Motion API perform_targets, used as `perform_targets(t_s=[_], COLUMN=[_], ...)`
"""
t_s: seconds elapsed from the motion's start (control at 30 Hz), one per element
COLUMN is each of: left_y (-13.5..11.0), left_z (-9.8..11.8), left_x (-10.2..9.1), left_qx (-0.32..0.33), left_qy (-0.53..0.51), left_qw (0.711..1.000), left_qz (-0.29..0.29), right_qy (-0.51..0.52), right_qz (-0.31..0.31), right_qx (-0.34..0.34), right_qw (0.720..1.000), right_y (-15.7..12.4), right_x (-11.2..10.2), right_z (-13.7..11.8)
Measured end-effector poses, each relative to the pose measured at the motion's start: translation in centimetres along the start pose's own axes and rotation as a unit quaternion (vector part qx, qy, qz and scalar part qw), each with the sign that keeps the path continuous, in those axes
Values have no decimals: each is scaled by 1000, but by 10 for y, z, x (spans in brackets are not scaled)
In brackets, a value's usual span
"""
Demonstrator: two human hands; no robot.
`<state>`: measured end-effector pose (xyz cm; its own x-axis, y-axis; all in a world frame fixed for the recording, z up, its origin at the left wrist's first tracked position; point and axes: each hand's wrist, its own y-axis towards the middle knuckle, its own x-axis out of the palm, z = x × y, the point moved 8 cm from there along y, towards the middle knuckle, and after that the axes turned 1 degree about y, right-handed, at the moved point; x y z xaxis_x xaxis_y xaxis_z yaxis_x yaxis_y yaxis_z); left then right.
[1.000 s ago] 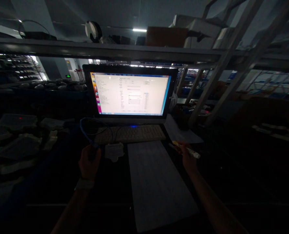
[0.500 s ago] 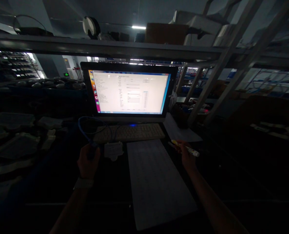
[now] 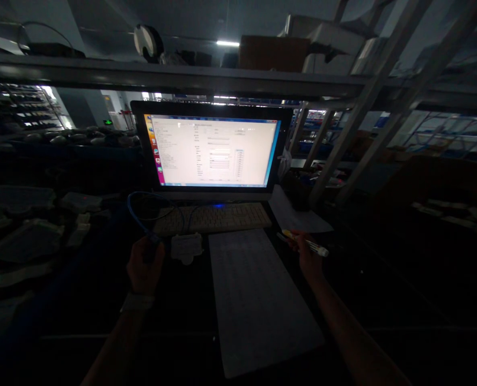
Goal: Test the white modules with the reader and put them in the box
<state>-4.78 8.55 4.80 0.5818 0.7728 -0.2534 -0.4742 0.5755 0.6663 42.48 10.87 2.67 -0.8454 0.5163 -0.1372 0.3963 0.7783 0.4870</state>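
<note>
My left hand [image 3: 144, 264] is closed around the end of a blue cable [image 3: 138, 213] that loops up toward the keyboard. Just right of it lies a small white device [image 3: 186, 247]. My right hand [image 3: 307, 256] is closed on a white pen with a yellow end [image 3: 306, 243], held beside a long sheet of paper [image 3: 254, 295] on the dark bench. A pale keyboard [image 3: 217, 217] lies behind the sheet, under a lit monitor [image 3: 214, 151] showing a form window.
Clear plastic trays [image 3: 24, 236] are piled at the left. Another paper sheet [image 3: 294, 214] lies right of the keyboard. A metal shelf beam [image 3: 174, 80] runs overhead with slanted struts [image 3: 354, 134] at the right. The scene is very dark.
Both hands keep their grips and stay nearly still. The view has shifted a little, so everything sits slightly higher and to the left in the frame.
</note>
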Motion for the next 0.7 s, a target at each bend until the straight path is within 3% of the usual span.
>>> perform_targets(t_s=[0.7], left_y=[0], left_z=[-3], left_x=[0], left_qx=[2], left_qy=[-6], left_qw=[1000], left_qz=[0], right_qy=[23], right_qz=[-2], right_qx=[32], right_qw=[999], right_y=[1], right_x=[0], right_z=[9])
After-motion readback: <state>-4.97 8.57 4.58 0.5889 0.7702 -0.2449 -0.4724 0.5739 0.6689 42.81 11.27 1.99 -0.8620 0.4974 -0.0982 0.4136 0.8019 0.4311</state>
